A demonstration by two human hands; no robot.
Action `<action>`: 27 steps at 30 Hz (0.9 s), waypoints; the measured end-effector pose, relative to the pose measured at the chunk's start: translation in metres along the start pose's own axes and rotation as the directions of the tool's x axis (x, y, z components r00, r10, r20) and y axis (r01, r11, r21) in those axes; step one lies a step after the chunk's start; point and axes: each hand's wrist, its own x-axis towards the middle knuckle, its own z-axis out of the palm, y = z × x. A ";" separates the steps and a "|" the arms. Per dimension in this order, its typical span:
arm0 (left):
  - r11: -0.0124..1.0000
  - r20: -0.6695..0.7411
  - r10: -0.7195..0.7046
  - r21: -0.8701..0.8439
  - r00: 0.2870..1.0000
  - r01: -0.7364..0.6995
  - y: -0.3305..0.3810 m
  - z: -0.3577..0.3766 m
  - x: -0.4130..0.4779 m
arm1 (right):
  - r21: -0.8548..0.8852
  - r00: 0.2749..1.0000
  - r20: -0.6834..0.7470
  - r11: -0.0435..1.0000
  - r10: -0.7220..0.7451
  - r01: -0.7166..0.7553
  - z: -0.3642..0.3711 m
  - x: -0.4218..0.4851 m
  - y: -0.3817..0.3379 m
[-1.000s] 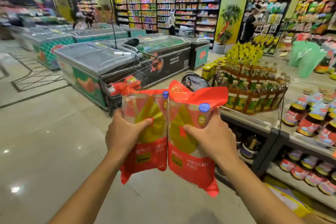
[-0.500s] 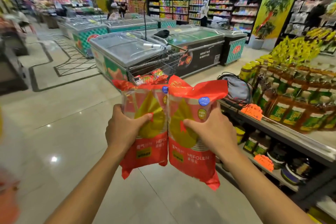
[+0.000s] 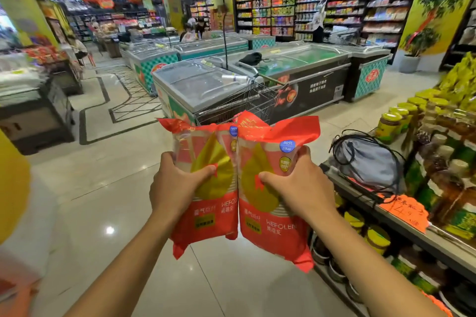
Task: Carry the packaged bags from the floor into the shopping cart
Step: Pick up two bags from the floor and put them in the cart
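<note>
Two red packaged bags with yellow patches are held upright side by side in front of me, touching each other. My left hand [image 3: 175, 183] grips the left bag [image 3: 208, 203] at its middle. My right hand [image 3: 301, 188] grips the right bag [image 3: 270, 213] the same way. Just behind the bags' tops stands the wire shopping cart [image 3: 247, 100], beside a chest freezer; the bags hide its lower part and what is inside it.
Chest freezers [image 3: 201, 85] stand ahead and to the left of the cart. A shelf of bottles and jars [image 3: 438, 162] runs along my right, with a grey bag [image 3: 368, 159] on its end. Tiled floor [image 3: 103, 188] lies open to the left. A yellow pillar [image 3: 10, 183] is at my near left.
The view has swung left and come closer to the cart and freezers. Both hands keep the same grip on the bags, held at the same height.
</note>
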 end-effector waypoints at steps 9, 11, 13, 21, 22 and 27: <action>0.998 -0.039 -0.050 0.037 0.998 0.051 0.015 0.061 0.084 | -0.006 0.996 0.074 0.999 -0.045 0.046 0.019 0.115 0.012; 0.997 -0.041 -0.061 0.037 0.997 0.063 0.012 0.072 0.108 | -0.003 0.995 0.083 0.998 -0.056 0.057 0.031 0.142 0.009; 0.997 -0.035 -0.074 0.031 0.997 0.075 0.009 0.082 0.135 | 0.000 0.994 0.086 0.998 -0.063 0.064 0.047 0.171 0.006; 0.997 -0.009 -0.071 -0.043 0.997 0.070 -0.012 0.116 0.269 | -0.051 0.997 0.065 0.997 -0.051 0.054 0.113 0.286 -0.035; 0.996 -0.005 -0.074 -0.053 0.997 0.074 -0.013 0.117 0.287 | -0.065 0.997 0.064 0.997 -0.046 0.050 0.119 0.299 -0.043; 0.993 0.017 -0.073 -0.097 0.997 0.074 -0.019 0.123 0.361 | -0.082 0.997 0.059 0.996 -0.040 0.044 0.144 0.355 -0.074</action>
